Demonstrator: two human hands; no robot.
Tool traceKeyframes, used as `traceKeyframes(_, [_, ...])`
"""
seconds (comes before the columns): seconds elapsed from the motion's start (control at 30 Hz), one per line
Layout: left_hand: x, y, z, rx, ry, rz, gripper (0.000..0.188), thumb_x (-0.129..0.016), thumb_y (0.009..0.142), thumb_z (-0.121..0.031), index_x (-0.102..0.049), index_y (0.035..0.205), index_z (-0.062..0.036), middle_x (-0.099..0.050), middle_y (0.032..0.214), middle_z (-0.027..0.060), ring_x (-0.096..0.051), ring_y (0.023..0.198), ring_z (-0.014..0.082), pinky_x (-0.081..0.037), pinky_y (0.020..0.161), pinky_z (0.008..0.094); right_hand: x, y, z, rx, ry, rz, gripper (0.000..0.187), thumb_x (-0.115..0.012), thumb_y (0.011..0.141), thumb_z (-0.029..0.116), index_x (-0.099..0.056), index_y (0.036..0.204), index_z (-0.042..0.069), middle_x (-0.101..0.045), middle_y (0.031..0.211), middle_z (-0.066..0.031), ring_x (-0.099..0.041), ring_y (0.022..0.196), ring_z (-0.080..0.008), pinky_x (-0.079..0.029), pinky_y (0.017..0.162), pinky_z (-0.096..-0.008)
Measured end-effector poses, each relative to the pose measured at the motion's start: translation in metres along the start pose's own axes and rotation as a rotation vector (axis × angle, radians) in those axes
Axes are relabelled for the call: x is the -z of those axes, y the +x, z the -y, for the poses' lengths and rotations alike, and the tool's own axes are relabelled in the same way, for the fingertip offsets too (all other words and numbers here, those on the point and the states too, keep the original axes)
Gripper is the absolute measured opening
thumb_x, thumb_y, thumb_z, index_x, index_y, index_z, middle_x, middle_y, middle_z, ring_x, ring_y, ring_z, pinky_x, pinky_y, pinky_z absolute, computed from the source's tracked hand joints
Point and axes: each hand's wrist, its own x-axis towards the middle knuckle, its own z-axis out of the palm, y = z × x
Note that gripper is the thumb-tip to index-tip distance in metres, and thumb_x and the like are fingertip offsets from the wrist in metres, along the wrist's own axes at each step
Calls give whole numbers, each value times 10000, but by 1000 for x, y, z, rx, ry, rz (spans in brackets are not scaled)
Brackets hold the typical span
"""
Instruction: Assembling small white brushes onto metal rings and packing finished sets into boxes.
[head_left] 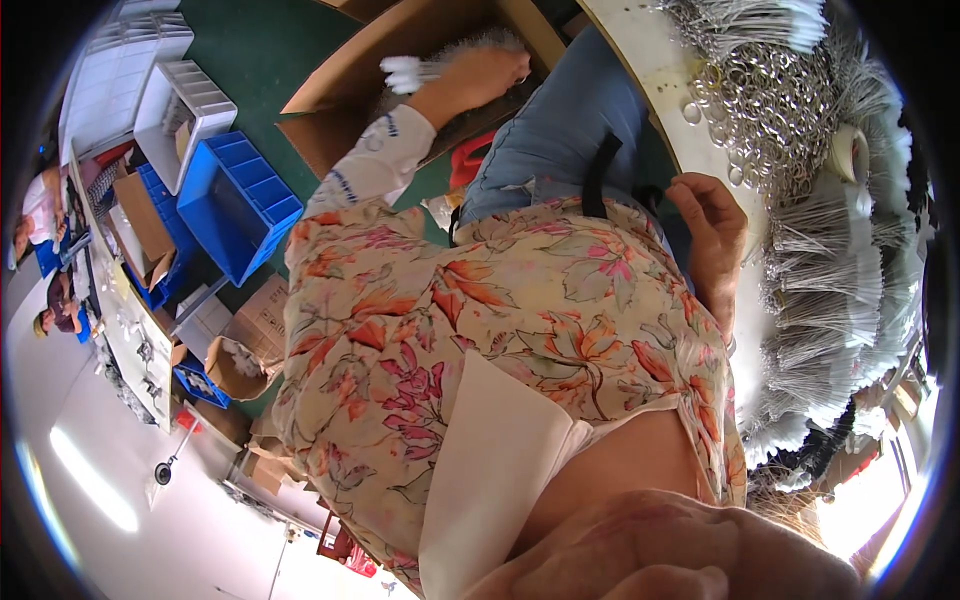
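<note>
We see the left hand (470, 80) over white-tipped wire brushes (405, 73) in a cardboard box (345, 80), and the right hand (712, 225), fingers loosely bent, near the pale table (648, 40); we cannot tell whether either grips anything. On this table we note metal rings (760, 110) and a tape roll (848, 153); to the left, a blue crate (235, 205), green floor (240, 50) and lit ceiling lamp (93, 478).

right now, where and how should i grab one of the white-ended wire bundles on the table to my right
Probably by the bare wire stems, coming from your body's side with the right hand: the stems point toward you, the white ends face away, and the bundles lie packed close in a row.
</note>
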Motion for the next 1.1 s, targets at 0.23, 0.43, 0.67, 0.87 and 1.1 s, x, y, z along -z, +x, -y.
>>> traceKeyframes(0.23, [-129, -118, 121, 492, 161, 345, 285, -497, 844, -262, -637, 1019, -84, -642, 942, 188, -614, 958, 316, -483, 816, 447, -2, 3, 5, -32, 40, 32, 129, -614, 840, 29, -623, 964, -8, -612, 843, -10, -540, 773, -58, -435, 720, -200])
traceKeyframes(0.43, [-70, -73, 85, 606, 11, 27, 278, -512, 824, -272, -641, 1004, -104, -636, 940, 183, -621, 906, 328, -486, 782, 442, 0, 14, 11, 14, -24, 47, 117, -604, 836, 5, -619, 952, -6, -618, 852, -19, -548, 773, -59, -437, 707, -190])
traceKeyframes(0.67, [187, 25, 17, 2, -26, -1094, 154, -590, 878, -153, -629, 961, -29, -661, 901, 73, -620, 756, 142, -506, 654, 268, 37, 15, 54, 392, -110, 14, 107, -638, 798, 36, -654, 900, 4, -638, 850, -62, -591, 825, -127, -452, 763, -262])
traceKeyframes(0.87, [299, 205, -156, -468, -41, -630, 213, -542, 907, -145, -606, 1049, 1, -661, 938, 63, -621, 859, 116, -474, 770, 233, 118, -2, 120, 693, -542, -344, 118, -649, 805, 74, -663, 907, 16, -649, 818, -83, -609, 692, -137, -498, 642, -259])
traceKeyframes(1.1, [297, 423, -153, -58, 300, 65, 268, -648, 762, -303, -683, 880, -65, -674, 708, 78, -658, 691, 172, -493, 667, 300, 244, 39, 163, 560, -906, -604, 213, -629, 802, 236, -677, 914, 61, -662, 781, -92, -634, 694, -198, -501, 645, -308])
